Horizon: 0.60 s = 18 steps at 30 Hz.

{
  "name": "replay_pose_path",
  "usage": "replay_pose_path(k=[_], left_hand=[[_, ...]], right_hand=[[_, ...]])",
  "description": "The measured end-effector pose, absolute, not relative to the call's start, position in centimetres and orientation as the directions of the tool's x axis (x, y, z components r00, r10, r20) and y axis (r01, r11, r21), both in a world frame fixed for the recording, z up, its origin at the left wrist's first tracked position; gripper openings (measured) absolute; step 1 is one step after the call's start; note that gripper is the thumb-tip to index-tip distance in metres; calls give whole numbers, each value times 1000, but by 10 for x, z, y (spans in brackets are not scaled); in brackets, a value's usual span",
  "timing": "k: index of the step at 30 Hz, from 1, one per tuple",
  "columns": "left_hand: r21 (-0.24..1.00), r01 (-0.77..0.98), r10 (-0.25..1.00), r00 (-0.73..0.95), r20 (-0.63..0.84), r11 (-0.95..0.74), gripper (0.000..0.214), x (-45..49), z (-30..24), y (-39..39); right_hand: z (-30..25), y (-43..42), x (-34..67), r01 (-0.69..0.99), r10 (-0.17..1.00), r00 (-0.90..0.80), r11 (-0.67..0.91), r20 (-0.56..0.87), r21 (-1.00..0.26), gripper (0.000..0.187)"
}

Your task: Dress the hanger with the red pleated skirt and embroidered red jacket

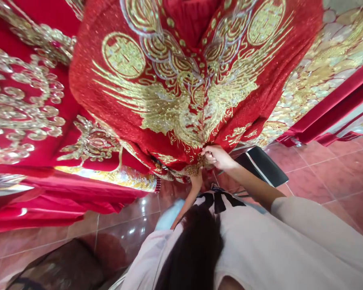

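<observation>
At the lower front of the embroidered red jacket (181,100) before you, your right hand (216,155) pinches the gold trim (189,171) while your left hand's (196,175) grip is indeterminable, apparently a fastening step whose next move calls for aligned edges.

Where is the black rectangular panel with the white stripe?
The panel is right of centre in the head view, beside the right forearm, below the gold-embroidered red fabric garment, against pinkish-red floor tiles.
</observation>
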<state>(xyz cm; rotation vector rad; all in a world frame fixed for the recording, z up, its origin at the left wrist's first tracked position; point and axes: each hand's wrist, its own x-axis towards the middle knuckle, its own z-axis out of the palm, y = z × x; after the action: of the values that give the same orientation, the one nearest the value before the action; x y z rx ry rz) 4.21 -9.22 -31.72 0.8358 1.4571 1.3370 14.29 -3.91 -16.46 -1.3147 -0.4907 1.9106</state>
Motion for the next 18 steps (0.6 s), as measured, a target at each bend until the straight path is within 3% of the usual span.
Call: replay_pose_path(k=[4,7,10,15,18], left_hand=[[980,-111,930,-313,-193,166,28,45,-318,-89],[981,-111,933,-308,-186,159,28,44,-317,-84],[982,-109,935,-307,-178,151,28,42,-315,-78],[985,-83,937,-304,-172,154,31,44,-310,-67],[989,-52,948,-280,-149,140,33,44,-300,-64]], right_hand=[[-144,-36,142,-372,806,-190,-588,-561,-719,9],[-130,-30,140,-329,754,-233,-656,-615,-679,13],[-76,-18,144,-305,728,-271,-686,-630,-661,21],[47,-14,151,-266,891,-292,-426,-348,-865,26],[62,-21,151,-187,934,-285,-272,-213,-944,25]])
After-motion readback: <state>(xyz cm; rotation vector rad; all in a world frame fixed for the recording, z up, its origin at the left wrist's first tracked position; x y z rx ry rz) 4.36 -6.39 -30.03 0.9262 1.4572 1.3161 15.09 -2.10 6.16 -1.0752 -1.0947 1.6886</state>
